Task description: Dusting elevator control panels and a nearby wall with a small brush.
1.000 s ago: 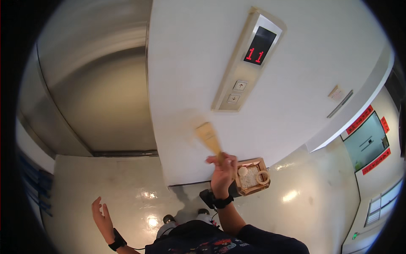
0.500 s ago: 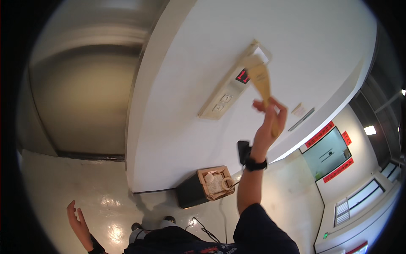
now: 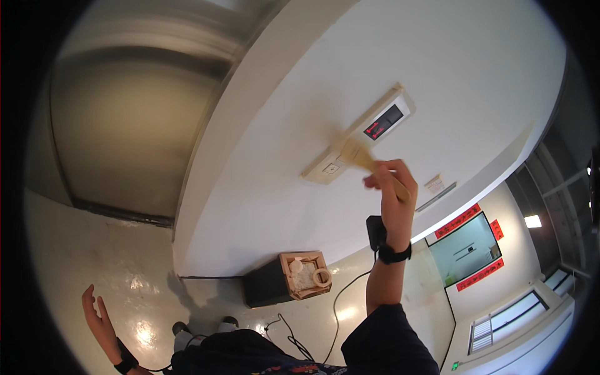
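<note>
My right hand [image 3: 396, 190] is closed around the handle of a flat wooden-handled brush [image 3: 370, 165]. The brush head, a little blurred, is against or just in front of a long lift call panel [image 3: 317, 175] on the white wall, between its dark display [image 3: 383, 122] with red signs and a lower arrow button [image 3: 331, 169]. The brush covers the upper button's place. Down at the left, my left hand [image 3: 99, 319] hangs open and holds nothing, fingers apart, away from the wall.
Brushed-metal lift doors [image 3: 134, 131] stand to the left. Under the panel, a dark bin [image 3: 265, 286] with a wooden-looking top holds a ring-shaped thing. A black cable [image 3: 337, 306] runs from my right wrist's small device. A doorway with red banners [image 3: 459, 220] lies right.
My right hand has moved the brush down along the panel, from beside the display to the button area, uncovering the display. My left hand is still open. The view has shifted slightly.
</note>
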Demonstrator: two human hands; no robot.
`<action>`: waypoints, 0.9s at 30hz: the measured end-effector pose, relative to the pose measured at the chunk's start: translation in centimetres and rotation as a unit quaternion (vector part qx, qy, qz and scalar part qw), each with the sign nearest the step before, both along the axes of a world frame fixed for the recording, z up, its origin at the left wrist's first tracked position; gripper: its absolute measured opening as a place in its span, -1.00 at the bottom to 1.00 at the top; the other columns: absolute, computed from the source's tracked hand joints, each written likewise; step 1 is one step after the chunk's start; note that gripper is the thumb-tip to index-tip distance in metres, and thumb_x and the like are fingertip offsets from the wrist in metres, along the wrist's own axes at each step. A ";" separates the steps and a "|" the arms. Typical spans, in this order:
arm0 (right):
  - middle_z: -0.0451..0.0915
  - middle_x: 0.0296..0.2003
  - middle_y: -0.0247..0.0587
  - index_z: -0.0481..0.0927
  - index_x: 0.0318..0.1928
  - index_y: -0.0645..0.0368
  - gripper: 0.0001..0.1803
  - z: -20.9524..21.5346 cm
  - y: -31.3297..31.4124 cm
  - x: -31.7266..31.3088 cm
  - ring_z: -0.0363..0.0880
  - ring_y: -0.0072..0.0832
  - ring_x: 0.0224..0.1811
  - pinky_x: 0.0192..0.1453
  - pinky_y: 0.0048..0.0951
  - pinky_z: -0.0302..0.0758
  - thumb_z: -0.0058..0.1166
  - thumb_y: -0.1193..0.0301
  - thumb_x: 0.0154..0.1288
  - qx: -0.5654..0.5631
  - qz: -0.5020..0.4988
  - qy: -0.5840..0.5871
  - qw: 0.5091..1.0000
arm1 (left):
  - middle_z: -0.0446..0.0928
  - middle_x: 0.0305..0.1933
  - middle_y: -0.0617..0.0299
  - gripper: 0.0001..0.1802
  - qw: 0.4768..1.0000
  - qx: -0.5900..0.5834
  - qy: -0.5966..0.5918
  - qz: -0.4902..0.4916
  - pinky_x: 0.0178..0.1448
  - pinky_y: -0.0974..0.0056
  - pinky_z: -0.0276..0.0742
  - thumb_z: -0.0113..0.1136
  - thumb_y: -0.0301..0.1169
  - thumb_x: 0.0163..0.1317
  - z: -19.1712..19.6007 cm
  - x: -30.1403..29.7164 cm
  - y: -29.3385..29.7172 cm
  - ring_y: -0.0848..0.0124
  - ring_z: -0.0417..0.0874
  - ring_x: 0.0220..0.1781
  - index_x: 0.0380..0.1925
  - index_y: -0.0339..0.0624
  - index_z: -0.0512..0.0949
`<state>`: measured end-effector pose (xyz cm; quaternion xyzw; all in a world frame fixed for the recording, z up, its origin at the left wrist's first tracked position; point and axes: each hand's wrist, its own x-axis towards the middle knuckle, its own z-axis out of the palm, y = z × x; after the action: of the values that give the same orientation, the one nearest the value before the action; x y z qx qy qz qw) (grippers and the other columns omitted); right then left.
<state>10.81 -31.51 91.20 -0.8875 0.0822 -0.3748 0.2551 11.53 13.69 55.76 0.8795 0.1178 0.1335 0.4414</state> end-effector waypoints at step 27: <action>0.59 -0.50 -0.09 0.47 -0.45 0.27 -0.62 7.0 -6.5 0.8 0.62 -0.46 -0.45 -0.40 -0.58 0.50 -0.16 0.21 0.35 -0.066 -0.045 -0.327 0.942 | 0.38 0.10 0.13 -0.67 1.000 -0.007 0.015 -0.007 0.13 0.19 0.27 -0.14 -0.35 0.33 -0.3 0.5 0.4 0.24 0.37 0.15 0.04 -0.22 0.37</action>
<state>11.61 -38.00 98.17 -0.7261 0.0086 -0.6603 0.1915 11.99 14.10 55.48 0.8793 0.1186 0.1164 0.4464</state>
